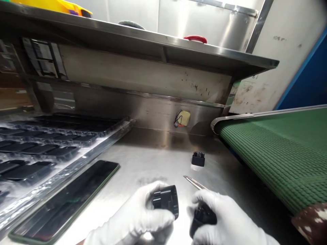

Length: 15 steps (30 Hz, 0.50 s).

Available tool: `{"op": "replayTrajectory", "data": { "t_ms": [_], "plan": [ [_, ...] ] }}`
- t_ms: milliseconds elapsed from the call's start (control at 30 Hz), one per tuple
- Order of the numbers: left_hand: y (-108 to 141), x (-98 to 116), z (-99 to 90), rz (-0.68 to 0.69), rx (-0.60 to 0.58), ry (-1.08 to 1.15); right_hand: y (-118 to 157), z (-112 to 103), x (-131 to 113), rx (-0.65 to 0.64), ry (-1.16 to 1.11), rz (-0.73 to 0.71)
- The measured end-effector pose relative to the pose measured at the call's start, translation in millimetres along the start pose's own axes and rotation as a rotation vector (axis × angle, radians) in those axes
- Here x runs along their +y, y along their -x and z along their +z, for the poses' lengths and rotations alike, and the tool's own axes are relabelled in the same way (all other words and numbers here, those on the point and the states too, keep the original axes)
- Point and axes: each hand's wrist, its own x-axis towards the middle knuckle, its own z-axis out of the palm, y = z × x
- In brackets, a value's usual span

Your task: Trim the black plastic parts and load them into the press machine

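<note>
The left hand (138,217) wears a white glove and has its fingers wrapped around a round black part (166,200), holding it just above the shiny metal table (153,160). The right hand (224,217), also gloved, grips a second small black part (201,217), and thin metal tweezers (194,183) stick out from the top of that hand. The two parts are near each other but apart. A third small black piece (198,159) sits alone on the table, further back. On the left, clear plastic trays (107,131) hold rows of flat dark pieces (35,148). A dark flat screen (68,199) lies beside the trays. A green belt (281,153) runs along the right.
</note>
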Motion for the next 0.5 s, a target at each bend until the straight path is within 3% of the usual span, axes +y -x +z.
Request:
{"op": "replayTrajectory", "data": {
  "t_ms": [100, 267, 400, 500],
  "plan": [
    [10.0, -1.7, 1.6, 0.033, -0.068, 0.08, -5.1, 6.2, 6.1, -0.004, -0.028, -0.032],
    [24.2, -2.7, 4.4, 0.072, -0.035, 0.081, -8.6, 9.5, 18.0, 0.061, -0.016, -0.139],
    [23.8, 11.1, 11.2, 0.034, -0.041, 0.034, -4.4, 9.9, 24.9, 0.269, 0.03, -0.378],
    [24.3, 20.6, 17.5, 0.022, -0.081, 0.003, 6.9, 12.2, 26.8, 0.361, -0.039, -0.657]
  ]
}}
